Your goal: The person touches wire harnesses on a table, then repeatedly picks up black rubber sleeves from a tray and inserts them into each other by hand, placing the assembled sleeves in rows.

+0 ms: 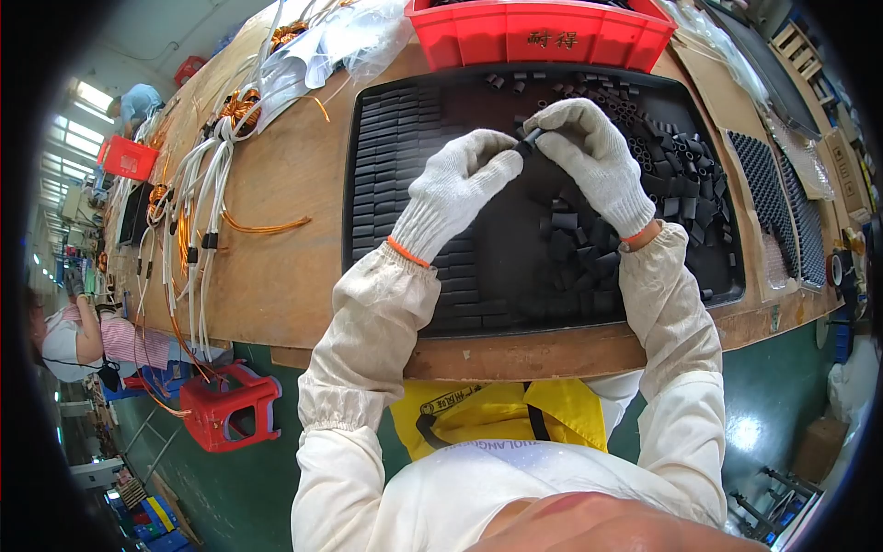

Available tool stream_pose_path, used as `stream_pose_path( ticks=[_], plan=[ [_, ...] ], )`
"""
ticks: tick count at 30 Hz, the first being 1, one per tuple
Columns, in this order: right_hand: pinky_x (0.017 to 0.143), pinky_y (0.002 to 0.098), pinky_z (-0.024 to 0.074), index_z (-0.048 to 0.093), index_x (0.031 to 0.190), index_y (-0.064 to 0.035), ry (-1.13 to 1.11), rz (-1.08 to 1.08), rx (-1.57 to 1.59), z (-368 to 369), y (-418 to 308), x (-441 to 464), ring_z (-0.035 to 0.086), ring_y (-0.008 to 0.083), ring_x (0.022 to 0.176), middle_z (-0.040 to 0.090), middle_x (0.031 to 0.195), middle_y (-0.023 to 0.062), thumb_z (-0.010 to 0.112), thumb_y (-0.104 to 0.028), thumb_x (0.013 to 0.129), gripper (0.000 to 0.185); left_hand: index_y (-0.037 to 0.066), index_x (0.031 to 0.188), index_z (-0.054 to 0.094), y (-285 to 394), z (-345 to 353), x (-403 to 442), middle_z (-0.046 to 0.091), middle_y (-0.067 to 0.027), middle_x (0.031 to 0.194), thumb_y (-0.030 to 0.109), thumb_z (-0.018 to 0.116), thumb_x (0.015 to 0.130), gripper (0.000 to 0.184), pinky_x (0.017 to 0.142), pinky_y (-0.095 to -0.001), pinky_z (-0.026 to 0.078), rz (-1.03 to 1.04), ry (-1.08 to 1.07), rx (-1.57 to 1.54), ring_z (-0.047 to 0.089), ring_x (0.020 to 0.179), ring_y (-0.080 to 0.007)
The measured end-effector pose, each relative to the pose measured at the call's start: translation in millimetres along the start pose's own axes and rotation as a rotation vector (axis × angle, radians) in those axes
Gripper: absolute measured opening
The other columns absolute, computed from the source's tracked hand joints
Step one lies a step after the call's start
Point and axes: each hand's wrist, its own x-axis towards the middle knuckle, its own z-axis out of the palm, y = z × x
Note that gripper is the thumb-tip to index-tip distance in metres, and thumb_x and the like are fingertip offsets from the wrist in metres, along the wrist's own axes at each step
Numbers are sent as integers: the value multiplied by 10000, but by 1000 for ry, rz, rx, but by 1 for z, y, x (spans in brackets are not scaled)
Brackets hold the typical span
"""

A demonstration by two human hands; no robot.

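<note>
Both my hands wear white knitted gloves and meet above a black tray [501, 207]. Between their fingertips is a small black cylindrical piece [528, 143]. My left hand [463, 187] is closed in a pinch on its lower left end. The thumb and fingers of my right hand [596, 158] pinch its other end, where something paler shows that I cannot make out. Neat columns of black pieces [391, 175] lie on the tray's left side. Loose short black tubes [676, 170] are heaped on the right, some showing open ends.
A red bin [543, 39] stands behind the tray. White cables with copper coils [207, 156] lie on the wooden table's left side. Black textured sheets [777, 207] and cardboard are at the right. A red stool [230, 407] and other people are to the left.
</note>
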Motion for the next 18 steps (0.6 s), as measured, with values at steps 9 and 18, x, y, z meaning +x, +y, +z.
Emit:
stream_pose_path(
  ticks=[9, 18],
  plan=[
    [941, 278, 553, 630, 1130, -57, 6, 2, -74, 3, 1, -1, 679, 118, 1049, 714, 1138, 44, 699, 5, 957, 196, -10, 1231, 678, -4, -3, 2, 709, -35, 1044, 210, 701, 1009, 314, 879, -238, 527, -6, 12, 19, 649, 966, -83],
    [913, 279, 555, 663, 1143, -87, 23, -30, -288, 8, -6, -5, 679, 109, 1037, 714, 1129, 10, 723, -13, 943, 222, -14, 1226, 677, -6, -3, 2, 716, -37, 1043, 244, 691, 1024, 327, 919, -252, 547, -29, -21, -114, 674, 966, -98]
  ],
)
